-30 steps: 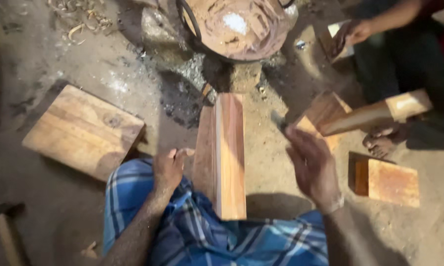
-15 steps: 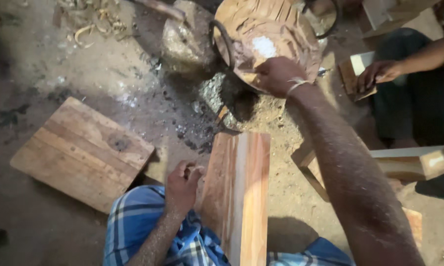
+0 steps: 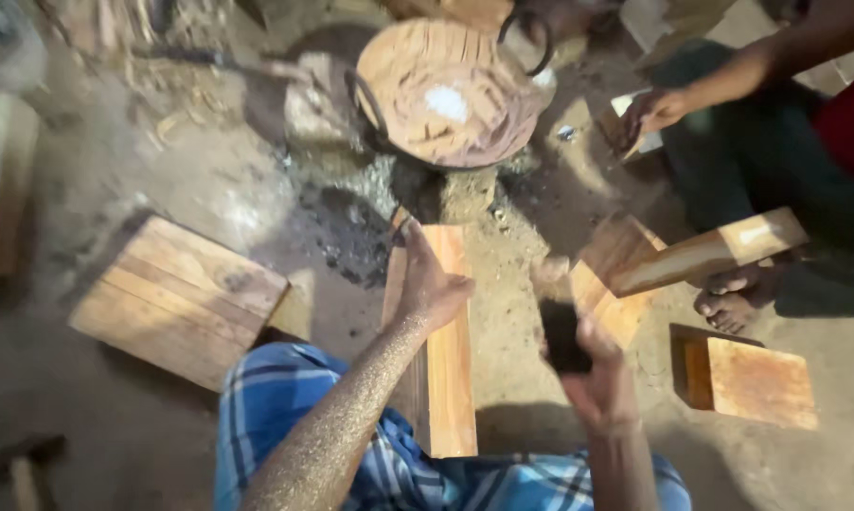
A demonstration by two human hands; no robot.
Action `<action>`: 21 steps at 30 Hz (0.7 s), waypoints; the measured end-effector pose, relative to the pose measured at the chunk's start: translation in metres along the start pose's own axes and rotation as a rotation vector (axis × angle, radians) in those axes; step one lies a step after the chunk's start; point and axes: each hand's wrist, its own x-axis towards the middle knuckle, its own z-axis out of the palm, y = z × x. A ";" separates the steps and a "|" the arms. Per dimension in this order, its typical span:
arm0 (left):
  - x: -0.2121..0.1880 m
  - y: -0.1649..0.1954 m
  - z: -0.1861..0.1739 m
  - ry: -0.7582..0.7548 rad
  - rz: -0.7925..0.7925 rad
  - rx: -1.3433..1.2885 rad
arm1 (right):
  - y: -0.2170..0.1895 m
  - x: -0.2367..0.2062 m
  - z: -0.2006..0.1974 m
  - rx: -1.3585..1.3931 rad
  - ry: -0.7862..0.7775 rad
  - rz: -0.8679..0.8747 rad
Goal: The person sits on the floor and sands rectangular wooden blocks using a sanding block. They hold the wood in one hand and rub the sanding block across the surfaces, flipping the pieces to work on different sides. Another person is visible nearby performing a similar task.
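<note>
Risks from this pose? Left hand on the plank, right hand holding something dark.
Left hand lies flat on the wooden plank: fingers exposed if the dark object in the right hand comes down there. Another person's bare foot sits close to the loose wood blocks, which might shift.

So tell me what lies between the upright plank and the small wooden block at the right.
In the head view, the right hand, holding something dark, and bare sandy ground lie between the plank and block.

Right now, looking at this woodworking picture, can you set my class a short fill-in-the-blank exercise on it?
1. The left hand rests on a long wooden ____ that lies along the person's lap.
2. The right hand holds a small ____ lump.
3. The round pan stands ____ the plank's far end.
4. The person's cloth is blue and ____.

Missing words: plank; dark; beyond; checked
</note>
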 end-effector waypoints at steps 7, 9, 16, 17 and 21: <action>-0.093 0.044 -0.014 0.211 0.589 0.044 | 0.031 -0.115 -0.072 0.055 0.128 0.021; -0.124 0.038 -0.005 0.169 0.629 0.027 | 0.033 -0.124 -0.073 0.069 0.109 -0.005; -0.176 0.029 0.017 0.212 0.776 0.066 | 0.010 -0.129 -0.020 -0.038 0.069 -0.100; -0.177 0.031 0.009 0.188 0.779 0.093 | 0.004 -0.125 -0.011 -0.069 0.047 -0.142; -0.177 0.039 -0.028 0.165 0.942 0.169 | -0.013 -0.103 0.021 -0.468 -0.005 -0.285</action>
